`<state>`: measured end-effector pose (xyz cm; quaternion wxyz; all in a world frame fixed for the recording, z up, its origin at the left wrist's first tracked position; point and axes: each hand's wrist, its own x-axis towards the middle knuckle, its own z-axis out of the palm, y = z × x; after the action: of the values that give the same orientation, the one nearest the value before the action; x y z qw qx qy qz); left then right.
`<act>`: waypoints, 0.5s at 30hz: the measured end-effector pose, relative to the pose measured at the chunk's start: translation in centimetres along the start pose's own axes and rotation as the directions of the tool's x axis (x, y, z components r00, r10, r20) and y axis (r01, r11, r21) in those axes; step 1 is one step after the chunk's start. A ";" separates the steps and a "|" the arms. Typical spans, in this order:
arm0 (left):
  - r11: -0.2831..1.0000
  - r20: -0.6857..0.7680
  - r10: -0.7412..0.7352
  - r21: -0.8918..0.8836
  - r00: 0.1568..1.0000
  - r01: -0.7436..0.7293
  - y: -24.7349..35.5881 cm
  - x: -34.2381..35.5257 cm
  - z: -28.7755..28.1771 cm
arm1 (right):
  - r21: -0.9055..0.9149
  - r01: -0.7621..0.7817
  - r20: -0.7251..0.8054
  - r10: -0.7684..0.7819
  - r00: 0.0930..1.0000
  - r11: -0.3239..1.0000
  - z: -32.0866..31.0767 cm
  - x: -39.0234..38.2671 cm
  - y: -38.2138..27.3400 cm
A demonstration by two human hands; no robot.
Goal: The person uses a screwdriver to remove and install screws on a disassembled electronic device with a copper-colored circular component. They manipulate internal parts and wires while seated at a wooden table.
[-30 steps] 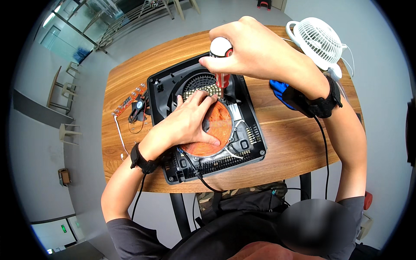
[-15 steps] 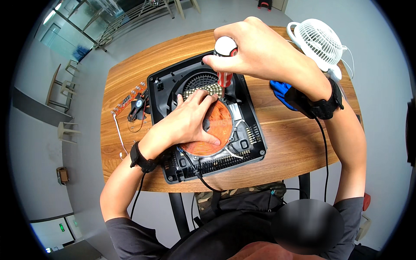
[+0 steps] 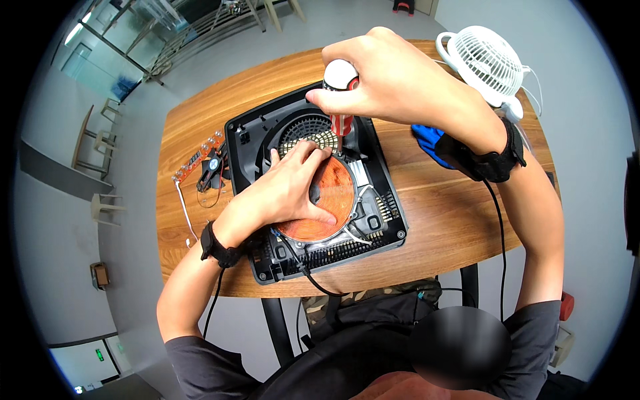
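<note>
An induction cooker base (image 3: 252, 160), a black plastic housing with its inside exposed, lies on the wooden table. Its round copper coil (image 3: 337, 190) sits toward the near end, beside a black fan grille (image 3: 303, 125). My left hand (image 3: 293, 190) lies spread across the coil, thumb and fingers apart, covering its left part. In my right hand (image 3: 380, 73) is an upright screwdriver (image 3: 341, 125) with a red, white and black handle. Its shaft points down to the coil's far edge, close to my left fingertips; the tip's exact seat is too small to make out.
Left of the housing lie an orange circuit board (image 3: 199, 157) with a white cable and a small black fan (image 3: 212, 167). A blue and black glove (image 3: 433, 147) lies under my right wrist. A white desk fan (image 3: 483, 63) stands at the far right corner. A black cord (image 3: 313, 281) leaves the housing's near edge.
The whole view has shifted slightly. Both hands keep nearly the same place on the cooker base, with the screwdriver still upright at the coil's far edge.
</note>
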<state>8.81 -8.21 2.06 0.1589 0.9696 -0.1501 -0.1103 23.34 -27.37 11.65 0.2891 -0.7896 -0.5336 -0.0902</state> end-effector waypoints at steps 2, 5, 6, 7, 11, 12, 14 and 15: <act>1.000 -0.001 -0.002 0.003 1.000 0.002 0.0 -0.1 -0.1 | -0.015 0.025 -0.017 -0.025 1.000 1.000 0.2 -0.1 0.2; 1.000 -0.001 -0.010 0.003 1.000 0.010 0.2 -0.1 -0.1 | -0.037 0.071 -0.038 -0.073 0.997 0.997 0.4 -0.1 0.6; 1.000 -0.008 -0.003 0.000 1.000 0.003 0.1 -0.1 0.0 | -0.037 0.067 -0.032 -0.068 0.997 0.997 0.4 -0.1 0.5; 1.000 -0.015 0.002 -0.002 1.000 -0.002 -0.1 -0.1 0.1 | -0.038 0.063 -0.026 -0.064 0.998 0.997 0.4 -0.1 0.5; 1.000 -0.007 0.005 0.006 1.000 -0.005 0.1 -0.1 -0.1 | -0.034 0.085 -0.049 -0.087 0.995 0.996 0.4 -0.2 0.5; 1.000 -0.006 0.005 0.009 1.000 -0.005 0.1 -0.1 -0.1 | -0.027 0.082 -0.046 -0.083 0.995 0.996 0.4 -0.2 0.5; 1.000 -0.004 0.001 0.014 1.000 -0.001 0.1 0.0 -0.1 | -0.014 0.055 -0.019 -0.055 0.998 0.998 0.3 -0.1 0.4; 1.000 -0.002 -0.002 0.014 1.000 0.002 0.2 -0.1 -0.1 | -0.008 0.031 0.006 -0.031 0.999 0.999 0.1 0.0 0.1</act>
<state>8.73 -8.29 2.24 0.1523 0.9709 -0.1496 -0.1087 23.40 -27.32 11.54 0.2828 -0.7827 -0.5463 -0.0947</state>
